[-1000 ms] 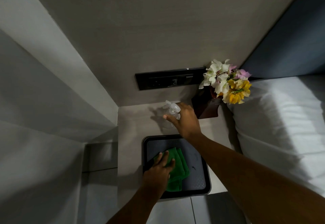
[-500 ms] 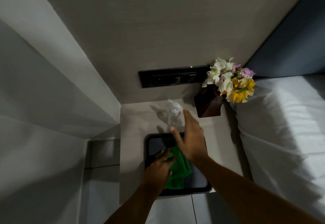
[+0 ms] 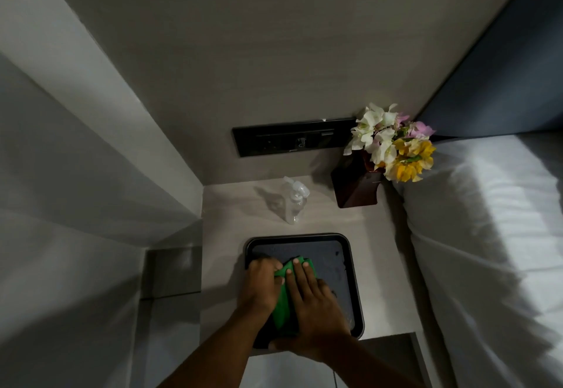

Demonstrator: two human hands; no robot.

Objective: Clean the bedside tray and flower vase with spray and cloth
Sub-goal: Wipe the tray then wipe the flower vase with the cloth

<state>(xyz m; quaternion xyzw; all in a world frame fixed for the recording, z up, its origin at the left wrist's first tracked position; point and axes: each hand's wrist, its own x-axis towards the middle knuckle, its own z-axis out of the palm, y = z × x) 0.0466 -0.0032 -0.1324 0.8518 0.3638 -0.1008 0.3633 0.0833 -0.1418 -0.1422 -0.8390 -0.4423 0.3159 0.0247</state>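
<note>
A dark rectangular tray (image 3: 347, 253) lies on the pale bedside table (image 3: 225, 214). A folded green cloth (image 3: 283, 299) rests in the tray. My left hand (image 3: 262, 284) grips its left side. My right hand (image 3: 313, 299) lies flat on top of it with fingers spread. The clear spray bottle (image 3: 293, 201) stands alone on the table behind the tray. A dark red vase (image 3: 355, 186) holding white, pink and yellow flowers (image 3: 393, 144) sits at the back right corner of the table.
A black switch panel (image 3: 292, 140) is set in the wall behind the table. A bed with white bedding (image 3: 487, 235) runs along the right side, close to the vase. A wall corner juts in at the left.
My right hand let go of the spray bottle, left it standing on the table, and came down onto the green cloth beside my left hand.
</note>
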